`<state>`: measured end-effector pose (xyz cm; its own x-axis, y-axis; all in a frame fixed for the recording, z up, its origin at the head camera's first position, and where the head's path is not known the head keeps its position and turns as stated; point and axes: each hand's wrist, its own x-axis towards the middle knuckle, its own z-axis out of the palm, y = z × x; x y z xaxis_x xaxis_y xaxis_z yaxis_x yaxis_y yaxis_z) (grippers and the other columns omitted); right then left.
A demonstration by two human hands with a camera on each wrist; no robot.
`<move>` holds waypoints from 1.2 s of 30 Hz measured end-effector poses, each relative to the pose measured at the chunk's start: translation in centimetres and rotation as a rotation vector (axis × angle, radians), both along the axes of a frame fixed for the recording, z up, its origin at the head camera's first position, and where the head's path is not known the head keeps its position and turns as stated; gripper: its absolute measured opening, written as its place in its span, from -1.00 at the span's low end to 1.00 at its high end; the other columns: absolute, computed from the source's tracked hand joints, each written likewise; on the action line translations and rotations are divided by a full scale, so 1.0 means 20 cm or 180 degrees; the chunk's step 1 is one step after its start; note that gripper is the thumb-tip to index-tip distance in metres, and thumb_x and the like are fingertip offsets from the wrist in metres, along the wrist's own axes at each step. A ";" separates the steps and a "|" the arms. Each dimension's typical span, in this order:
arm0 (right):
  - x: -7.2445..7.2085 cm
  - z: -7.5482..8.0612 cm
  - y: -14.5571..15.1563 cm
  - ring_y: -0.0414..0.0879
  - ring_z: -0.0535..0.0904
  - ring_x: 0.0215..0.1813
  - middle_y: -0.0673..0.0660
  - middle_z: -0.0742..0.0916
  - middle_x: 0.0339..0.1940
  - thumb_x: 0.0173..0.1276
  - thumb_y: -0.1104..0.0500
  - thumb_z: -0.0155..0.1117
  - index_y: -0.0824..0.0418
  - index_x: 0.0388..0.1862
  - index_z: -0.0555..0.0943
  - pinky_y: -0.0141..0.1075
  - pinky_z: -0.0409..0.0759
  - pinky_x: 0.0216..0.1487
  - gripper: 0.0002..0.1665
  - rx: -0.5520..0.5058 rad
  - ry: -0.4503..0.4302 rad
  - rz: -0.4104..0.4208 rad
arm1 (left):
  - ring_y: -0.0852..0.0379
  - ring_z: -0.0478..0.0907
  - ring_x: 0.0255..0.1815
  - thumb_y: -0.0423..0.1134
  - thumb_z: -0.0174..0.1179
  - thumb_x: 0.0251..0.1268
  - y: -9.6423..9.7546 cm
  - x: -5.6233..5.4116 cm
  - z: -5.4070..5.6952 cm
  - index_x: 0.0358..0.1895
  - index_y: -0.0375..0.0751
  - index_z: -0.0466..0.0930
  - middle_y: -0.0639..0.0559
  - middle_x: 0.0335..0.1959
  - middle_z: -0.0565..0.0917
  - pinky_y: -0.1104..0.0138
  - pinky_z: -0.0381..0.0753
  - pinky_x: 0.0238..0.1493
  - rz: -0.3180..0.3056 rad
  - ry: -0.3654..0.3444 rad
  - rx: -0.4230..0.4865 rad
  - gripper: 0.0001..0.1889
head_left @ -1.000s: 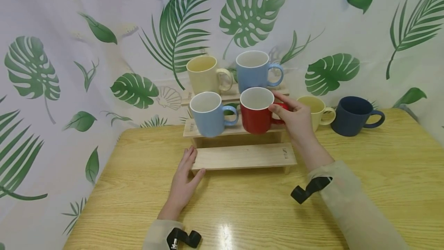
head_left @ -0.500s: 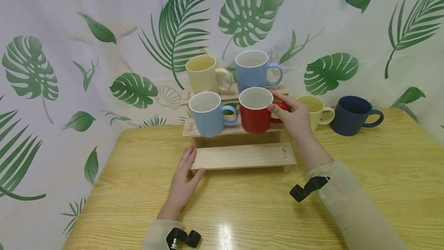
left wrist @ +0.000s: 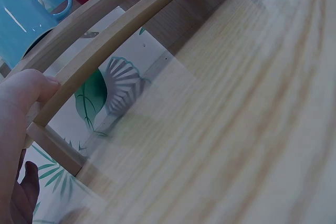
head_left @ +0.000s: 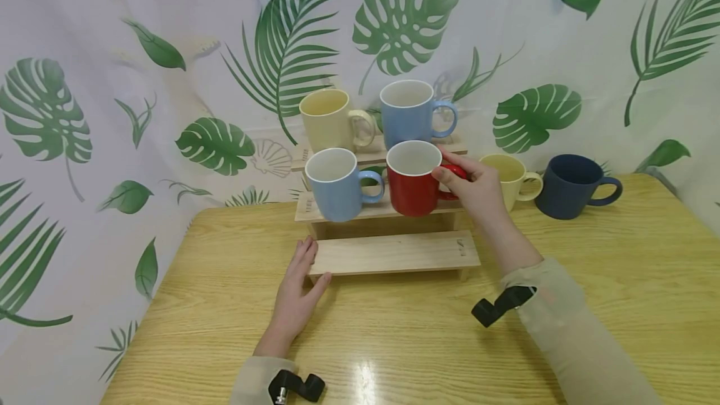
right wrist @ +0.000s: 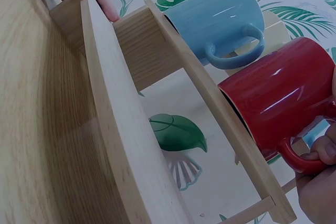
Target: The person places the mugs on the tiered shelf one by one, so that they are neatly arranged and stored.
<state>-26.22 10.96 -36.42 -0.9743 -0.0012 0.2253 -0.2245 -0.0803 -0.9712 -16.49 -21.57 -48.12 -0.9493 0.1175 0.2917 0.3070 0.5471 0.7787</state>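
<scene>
My right hand [head_left: 482,192] pinches the handle of a red mug [head_left: 414,183] with a white inside. This mug stands upright on the right part of the middle step of a three-step wooden rack [head_left: 394,254]; the right wrist view shows fingers at the handle of the red mug [right wrist: 283,95]. My left hand [head_left: 296,289] holds the left end of the rack's lowest step, thumb at the front edge and fingers at the side. In the left wrist view, the thumb of the left hand [left wrist: 23,95] lies on the wood. Left of the red mug stands a light blue mug [head_left: 339,189].
On the top step stand a pale yellow mug [head_left: 326,124] and another blue mug [head_left: 407,117]. A second yellow mug [head_left: 509,180], partly behind my right hand, and a navy mug [head_left: 568,189] stand on the wooden table [head_left: 394,342]. Behind hangs a leaf-print cloth [head_left: 185,80].
The head view has shifted very slightly. Both hands, the red mug and the rack keep their places.
</scene>
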 end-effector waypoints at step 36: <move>0.03 -0.09 0.23 -0.16 0.46 0.04 0.11 0.53 0.04 0.35 0.18 0.28 0.12 0.44 0.32 -0.53 0.43 0.03 -0.30 0.1066 0.0520 -0.0205 | 0.11 -0.23 0.53 -0.02 0.11 0.40 0.01 0.01 0.01 0.49 -0.15 0.10 0.03 0.53 0.03 -0.05 -0.06 0.41 -0.0015 -0.0032 0.0024 -0.31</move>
<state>-25.66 15.54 -38.19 -0.9260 -0.0411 0.3753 -0.3729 0.2550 -0.8921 -16.38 -21.45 -47.88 -0.9516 0.1199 0.2830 0.3017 0.5397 0.7859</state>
